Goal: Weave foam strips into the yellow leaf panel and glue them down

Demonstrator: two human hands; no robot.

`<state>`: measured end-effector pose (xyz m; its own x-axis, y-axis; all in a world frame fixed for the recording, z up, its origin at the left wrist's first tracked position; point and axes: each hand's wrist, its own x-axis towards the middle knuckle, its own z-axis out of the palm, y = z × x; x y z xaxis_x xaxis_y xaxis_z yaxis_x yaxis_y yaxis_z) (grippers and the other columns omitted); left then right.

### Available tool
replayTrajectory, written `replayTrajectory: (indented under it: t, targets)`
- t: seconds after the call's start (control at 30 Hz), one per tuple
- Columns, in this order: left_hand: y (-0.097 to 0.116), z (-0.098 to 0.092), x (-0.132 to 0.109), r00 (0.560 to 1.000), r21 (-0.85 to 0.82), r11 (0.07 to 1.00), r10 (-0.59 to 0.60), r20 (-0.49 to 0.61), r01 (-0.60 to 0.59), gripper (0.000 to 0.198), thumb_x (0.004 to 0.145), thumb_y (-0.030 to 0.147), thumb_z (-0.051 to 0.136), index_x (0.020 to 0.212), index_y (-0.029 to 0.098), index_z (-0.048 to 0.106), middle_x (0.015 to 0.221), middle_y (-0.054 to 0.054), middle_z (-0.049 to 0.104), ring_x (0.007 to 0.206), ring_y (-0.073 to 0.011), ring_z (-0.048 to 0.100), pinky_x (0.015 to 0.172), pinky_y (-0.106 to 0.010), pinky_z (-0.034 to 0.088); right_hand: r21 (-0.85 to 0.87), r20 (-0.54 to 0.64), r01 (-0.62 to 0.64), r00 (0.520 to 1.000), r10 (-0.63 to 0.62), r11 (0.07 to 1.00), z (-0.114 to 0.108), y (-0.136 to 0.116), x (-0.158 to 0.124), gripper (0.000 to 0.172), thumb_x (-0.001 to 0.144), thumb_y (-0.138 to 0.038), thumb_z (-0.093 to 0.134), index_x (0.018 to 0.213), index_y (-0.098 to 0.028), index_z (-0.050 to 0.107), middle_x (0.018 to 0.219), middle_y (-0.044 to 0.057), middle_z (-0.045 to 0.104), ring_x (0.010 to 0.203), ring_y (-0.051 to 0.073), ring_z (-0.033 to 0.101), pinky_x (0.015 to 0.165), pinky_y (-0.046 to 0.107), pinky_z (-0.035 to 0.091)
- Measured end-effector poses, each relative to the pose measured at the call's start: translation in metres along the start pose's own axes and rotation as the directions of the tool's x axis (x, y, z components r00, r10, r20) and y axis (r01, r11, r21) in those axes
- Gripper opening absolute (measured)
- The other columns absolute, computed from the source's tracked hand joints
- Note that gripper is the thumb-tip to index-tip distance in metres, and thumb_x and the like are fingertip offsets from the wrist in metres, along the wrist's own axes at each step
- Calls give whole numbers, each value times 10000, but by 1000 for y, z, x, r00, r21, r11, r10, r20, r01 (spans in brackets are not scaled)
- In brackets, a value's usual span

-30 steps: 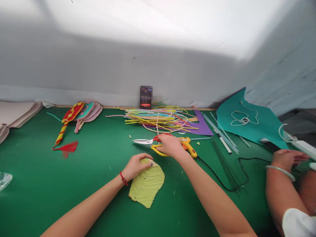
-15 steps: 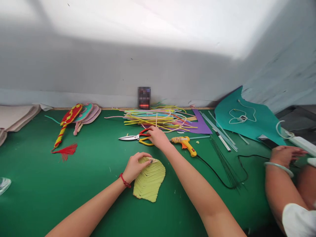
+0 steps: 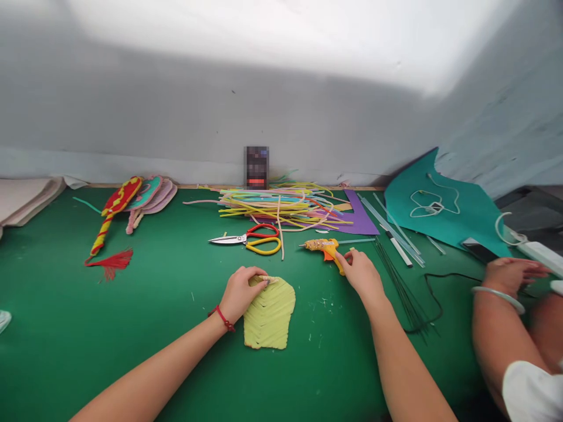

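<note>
My left hand (image 3: 241,294) pinches the top edge of a yellow-green leaf-shaped piece (image 3: 269,319) with ridged rows, lying on the table. My right hand (image 3: 363,274) has its thumb and fingers closed around the handle of a yellow glue gun (image 3: 324,247), which rests on its side with its nozzle to the left. Beyond the left hand lie scissors (image 3: 246,239) with one red and one yellow handle loop. A pale pink fuzzy stem (image 3: 280,234) sits across the ends of those loops.
Colourful fuzzy stems (image 3: 272,205) are heaped by the wall, near a purple sheet (image 3: 363,220). Glue sticks (image 3: 398,231) and dark wires (image 3: 398,287) lie rightward. Fan-shaped crafts (image 3: 121,196) with a red tassel (image 3: 115,262) lie left. Another person's hand (image 3: 505,275) is at far right.
My right hand has left the scissors and moved right to the glue gun's handle. The scissors lie free. My left hand stays on the leaf-shaped piece, which has turned slightly.
</note>
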<state>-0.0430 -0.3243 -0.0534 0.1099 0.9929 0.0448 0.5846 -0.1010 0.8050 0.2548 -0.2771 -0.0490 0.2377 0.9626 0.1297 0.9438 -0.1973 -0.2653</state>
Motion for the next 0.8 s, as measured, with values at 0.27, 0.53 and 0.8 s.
replayTrajectory:
  t: [0.27, 0.53, 0.8]
  targets:
    - [-5, -2, 0, 994, 113, 991, 77, -84, -67, 226, 731, 207, 622, 957, 229, 631, 993, -39, 588, 962, -219, 514, 854, -390, 412, 30, -17, 144, 989, -144, 989, 24, 5, 6, 332, 862, -480, 338, 775, -192, 478, 832, 93, 564, 786, 225, 541, 675, 328, 405]
    - [-10, -3, 5, 990, -26, 997, 73, -117, -77, 68, 754, 191, 589, 814, 198, 620, 911, -39, 582, 885, -185, 555, 813, -340, 441, 301, 102, -90, 993, 62, 949, 11, 4, 3, 348, 878, -485, 273, 922, -186, 444, 693, 51, 604, 582, 192, 565, 549, 290, 384]
    - [-8, -4, 5, 990, -90, 992, 72, -120, -84, 17, 716, 199, 614, 700, 193, 615, 848, -25, 606, 847, -176, 564, 793, -324, 435, 316, 0, -12, 1000, 13, 949, -13, -19, -12, 504, 861, -583, 224, 1074, -204, 479, 797, 65, 626, 683, 221, 569, 593, 293, 372]
